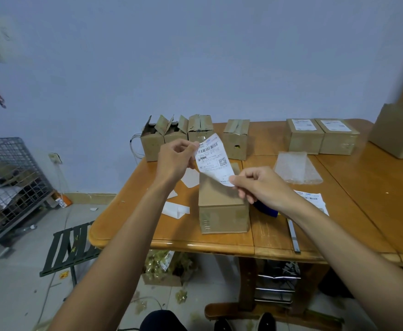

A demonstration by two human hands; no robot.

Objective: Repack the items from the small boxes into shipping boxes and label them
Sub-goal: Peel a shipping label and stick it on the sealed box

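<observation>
A white shipping label (213,158) with a barcode and QR code hangs in the air over the table. My left hand (175,158) pinches its upper left edge and my right hand (261,186) pinches its lower right corner. Directly beneath it lies a closed brown shipping box (222,209) on the wooden table (171,235). Two sealed boxes that carry labels (322,137) stand at the back right. Several small boxes (171,137), some with open flaps, line the back edge, with one taped box (236,139) beside them.
Bubble wrap (295,168), more label sheets (313,199), white backing scraps (175,209), a blue object (266,209) and a metal strip (294,235) lie on the table. A larger carton (398,132) stands far right. A wire cage (9,182) and folding stool (71,249) stand left.
</observation>
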